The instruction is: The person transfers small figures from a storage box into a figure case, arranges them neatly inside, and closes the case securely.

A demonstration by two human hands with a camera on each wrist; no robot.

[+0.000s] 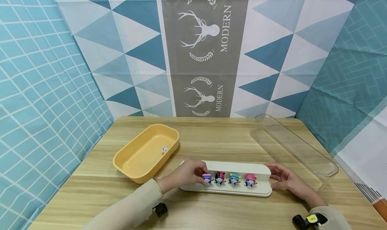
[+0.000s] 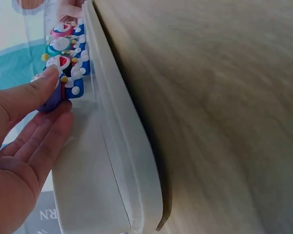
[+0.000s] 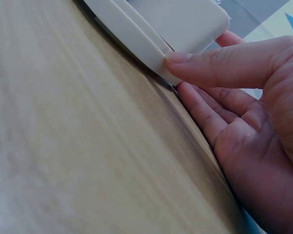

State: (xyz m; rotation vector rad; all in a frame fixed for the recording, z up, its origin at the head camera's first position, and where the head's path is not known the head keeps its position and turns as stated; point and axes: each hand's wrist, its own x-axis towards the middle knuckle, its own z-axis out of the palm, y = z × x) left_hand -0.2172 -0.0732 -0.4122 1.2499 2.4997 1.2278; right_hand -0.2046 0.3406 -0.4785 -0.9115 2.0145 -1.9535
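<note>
A cream stepped display base [image 1: 223, 190] lies on the table in front of me. On its lower step stand small figurines in a row: one with a purple hat [image 1: 207, 177], one in red and black [image 1: 219, 177], one with a teal hat [image 1: 234, 178] and one with a pink hat [image 1: 250, 179]. My left hand [image 1: 188, 172] pinches the purple-hatted figurine between thumb and fingers; the left wrist view shows it close to its neighbour. At the base's right end, my right hand [image 1: 285, 179] holds the corner, its thumb on the front edge [image 3: 173, 58].
A yellow plastic bin [image 1: 133, 149] stands at the left, with a small whitish figurine [image 1: 164, 150] inside. To the right lies a long transparent cover [image 1: 297, 144]. Patterned cloth [image 1: 202, 89] hangs behind the wooden table [image 1: 211, 136].
</note>
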